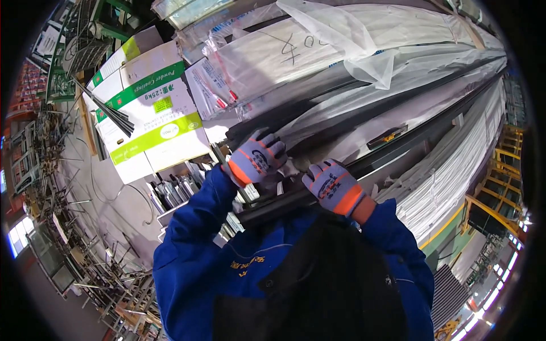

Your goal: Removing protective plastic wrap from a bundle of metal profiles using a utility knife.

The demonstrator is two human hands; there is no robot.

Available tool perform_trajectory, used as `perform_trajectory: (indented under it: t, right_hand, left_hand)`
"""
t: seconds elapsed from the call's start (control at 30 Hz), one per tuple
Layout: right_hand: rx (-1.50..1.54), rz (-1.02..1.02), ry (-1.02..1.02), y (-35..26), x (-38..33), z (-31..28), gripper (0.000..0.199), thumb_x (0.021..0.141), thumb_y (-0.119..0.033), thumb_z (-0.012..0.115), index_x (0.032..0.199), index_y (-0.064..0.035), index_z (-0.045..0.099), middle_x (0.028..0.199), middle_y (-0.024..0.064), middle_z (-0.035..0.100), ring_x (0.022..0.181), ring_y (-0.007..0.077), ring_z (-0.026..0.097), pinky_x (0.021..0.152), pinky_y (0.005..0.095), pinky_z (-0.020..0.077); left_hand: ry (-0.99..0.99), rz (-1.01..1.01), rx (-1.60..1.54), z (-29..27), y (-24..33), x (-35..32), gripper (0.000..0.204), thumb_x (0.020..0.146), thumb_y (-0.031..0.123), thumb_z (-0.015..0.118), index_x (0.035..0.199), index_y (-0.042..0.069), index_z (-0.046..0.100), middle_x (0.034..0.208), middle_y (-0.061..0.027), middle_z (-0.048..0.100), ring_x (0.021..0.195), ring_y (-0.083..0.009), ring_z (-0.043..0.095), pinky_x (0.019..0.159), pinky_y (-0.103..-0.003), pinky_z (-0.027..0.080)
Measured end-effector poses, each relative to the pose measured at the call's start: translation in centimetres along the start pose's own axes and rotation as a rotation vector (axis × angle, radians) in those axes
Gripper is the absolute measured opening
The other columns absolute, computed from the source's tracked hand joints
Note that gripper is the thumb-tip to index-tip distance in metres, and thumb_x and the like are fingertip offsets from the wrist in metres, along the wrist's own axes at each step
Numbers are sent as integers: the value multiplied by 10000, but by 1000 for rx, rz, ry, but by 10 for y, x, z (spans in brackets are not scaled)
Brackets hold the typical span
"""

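Note:
My left hand [257,159], in a grey glove with an orange cuff band, is bent over the near ends of long dark profiles [273,120]. My right hand [334,188], gloved alike, is a little to the right and nearer my body, its fingers curled inward. Both hands look closed, but whatever their fingertips grip is hidden. Between them lie loose bits of thin wrapping and dark profile ends. Closer to my chest runs a dark bar [278,208]. White film [392,98] covers much of the profile stack.
A white and green carton [156,116] stands at left, with thin dark strips [116,118] on it. Short profile pieces [173,190] are stacked below the carton. A small yellow and black object [388,137] lies on the stack. Yellow racks [497,184] stand at right.

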State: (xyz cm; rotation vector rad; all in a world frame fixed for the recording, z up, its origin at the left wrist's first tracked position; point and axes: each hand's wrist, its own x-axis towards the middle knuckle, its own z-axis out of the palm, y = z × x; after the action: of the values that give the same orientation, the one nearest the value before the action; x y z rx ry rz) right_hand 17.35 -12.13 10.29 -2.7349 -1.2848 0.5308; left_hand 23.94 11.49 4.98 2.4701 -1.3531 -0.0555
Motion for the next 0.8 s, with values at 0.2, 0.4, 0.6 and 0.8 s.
perform_trajectory:
  t: [0.2,0.4,0.6,0.8]
  right_hand:
    - [19,0,-148,-5,-20,2,166,837,-182,514,969,-112,586,904,102,594,868,239,609,775,385,443]
    - [41,35,-168,-5,-33,7,152,851,-187,498,949,-114,588,906,106,591,845,242,604,785,383,436]
    - [-37,40,-117,-1,-40,18,220,853,-181,496,1031,-122,610,937,118,599,889,258,613,793,402,439]
    - [3,85,-208,-8,-42,17,254,842,-193,492,1042,-96,614,1215,192,570,1076,320,576,928,437,416]
  left_hand:
    - [-76,59,223,-26,-55,-7,295,718,220,613,987,115,678,1203,-49,601,1168,-245,526,1069,-447,358]
    - [33,-13,246,-22,-58,-37,358,736,223,629,1089,182,668,1265,-46,564,1166,-266,509,997,-433,410]
    - [317,-351,-11,-60,-33,-51,409,673,20,533,1069,43,632,1151,-146,618,1030,-336,583,903,-435,452]
    - [-192,-201,26,-4,54,-31,376,824,259,554,1177,141,613,1265,-160,521,1187,-359,483,980,-466,410]
